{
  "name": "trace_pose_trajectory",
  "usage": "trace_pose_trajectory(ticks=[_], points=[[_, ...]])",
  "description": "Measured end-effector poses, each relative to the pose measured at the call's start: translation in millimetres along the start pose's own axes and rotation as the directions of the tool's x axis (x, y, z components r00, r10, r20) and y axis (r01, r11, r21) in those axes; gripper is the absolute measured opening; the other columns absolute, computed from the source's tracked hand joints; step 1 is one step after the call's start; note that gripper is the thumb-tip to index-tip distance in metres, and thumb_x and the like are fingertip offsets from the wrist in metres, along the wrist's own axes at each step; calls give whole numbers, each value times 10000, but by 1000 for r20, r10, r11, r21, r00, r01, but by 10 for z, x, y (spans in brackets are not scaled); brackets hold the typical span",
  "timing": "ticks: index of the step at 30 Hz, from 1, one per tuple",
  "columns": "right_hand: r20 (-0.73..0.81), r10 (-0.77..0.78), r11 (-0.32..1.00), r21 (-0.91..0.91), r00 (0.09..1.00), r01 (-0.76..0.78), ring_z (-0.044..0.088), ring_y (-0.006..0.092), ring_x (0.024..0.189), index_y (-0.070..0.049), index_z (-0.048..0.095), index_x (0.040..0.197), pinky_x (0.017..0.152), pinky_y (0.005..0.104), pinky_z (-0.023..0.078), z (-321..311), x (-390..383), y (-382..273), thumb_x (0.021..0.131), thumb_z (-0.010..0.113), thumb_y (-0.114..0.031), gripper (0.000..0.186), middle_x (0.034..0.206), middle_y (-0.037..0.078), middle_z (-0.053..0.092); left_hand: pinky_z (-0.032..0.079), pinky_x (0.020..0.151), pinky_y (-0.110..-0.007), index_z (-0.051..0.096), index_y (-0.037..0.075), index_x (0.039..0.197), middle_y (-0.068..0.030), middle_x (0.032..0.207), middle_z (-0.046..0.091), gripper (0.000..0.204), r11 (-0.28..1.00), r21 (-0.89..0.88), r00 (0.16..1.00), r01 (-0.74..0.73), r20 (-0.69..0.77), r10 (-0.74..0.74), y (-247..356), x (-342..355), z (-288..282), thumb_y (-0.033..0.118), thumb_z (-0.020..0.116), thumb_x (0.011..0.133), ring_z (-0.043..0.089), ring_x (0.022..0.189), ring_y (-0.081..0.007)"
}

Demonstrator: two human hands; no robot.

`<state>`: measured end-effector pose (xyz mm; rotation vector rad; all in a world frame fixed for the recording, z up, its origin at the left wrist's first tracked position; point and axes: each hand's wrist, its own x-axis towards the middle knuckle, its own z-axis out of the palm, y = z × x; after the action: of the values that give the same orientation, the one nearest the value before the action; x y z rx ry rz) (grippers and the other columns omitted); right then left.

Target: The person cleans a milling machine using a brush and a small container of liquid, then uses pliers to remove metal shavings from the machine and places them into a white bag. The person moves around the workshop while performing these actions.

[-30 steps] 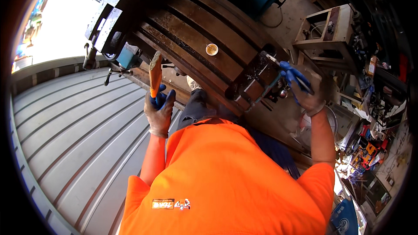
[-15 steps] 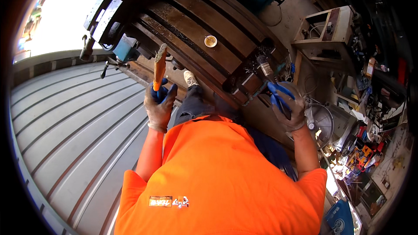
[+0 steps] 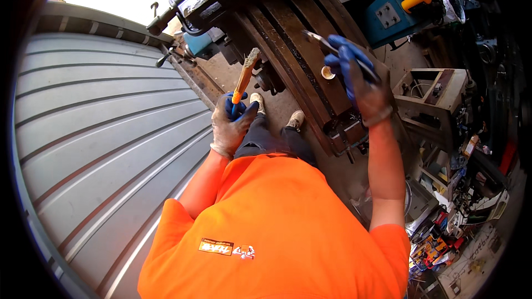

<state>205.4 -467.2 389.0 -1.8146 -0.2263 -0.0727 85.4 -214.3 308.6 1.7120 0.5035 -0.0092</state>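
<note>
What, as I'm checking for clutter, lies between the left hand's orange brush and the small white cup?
The head view shows part of the grooved brown machine table, including its edge, between the orange brush and cup.

Orange shirt [image 3: 277, 216], orange brush [image 3: 244, 80]
The gloves [image 3: 226, 132] are coloured blue and off-white; the grey panel [image 3: 111, 124] is striped with dark lines.

Daylight glares white ahead and left of the left hand [image 3: 230, 125]; shadow dims the clutter [image 3: 487, 174] beyond the right hand [image 3: 359, 80]. Fisheye distortion bows the ribbed panels [image 3: 111, 133].
</note>
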Motion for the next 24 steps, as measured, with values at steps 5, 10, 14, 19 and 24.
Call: trace_pose_trajectory(ticks=[5,10,14,19,24], points=[[161,97,968,-244,982,-56,734,223,895,-61,713,1122,778,325,575,707,816,171,939,612,-264,292,974,142,742,345,518,-185,608,18,1114,67,676,509,310,988,-137,996,75,-32,-80,41,91,-192,91,774,863,451,574,-14],[285,-142,655,-691,948,306,690,307,977,-144,716,1107,866,389,543,1097,1248,528,911,603,-328,291,1038,128,726,354,520,-190,615,16,1117,58,688,531,317,1000,-12,998,7,-69,-8,-134,240,-369,87,778,855,465,580,-17],[410,-27,679,-661,912,318,666,347,1008,-92,699,1091,866,416,531,1058,1277,375,875,621,-389,375,1097,147,704,410,529,-221,617,23,1025,21,684,561,290,1000,-20,998,10,-67,-11,-125,340,-454,175,790,847,506,582,-41],[485,54,753,-593,873,284,677,358,935,-14,676,1134,847,408,535,572,577,218,894,640,-316,387,1022,194,691,375,526,-193,618,31,1104,59,698,529,322,998,-65,999,19,-27,-21,-13,421,-446,142,788,854,473,581,-26],[454,169,775,-610,875,167,663,370,905,-23,679,1111,830,428,528,168,-54,-34,896,639,-305,358,980,187,682,385,543,-194,622,35,1095,54,716,531,324,995,-98,999,24,30,-21,-19,458,-377,152,796,848,475,599,-29]])
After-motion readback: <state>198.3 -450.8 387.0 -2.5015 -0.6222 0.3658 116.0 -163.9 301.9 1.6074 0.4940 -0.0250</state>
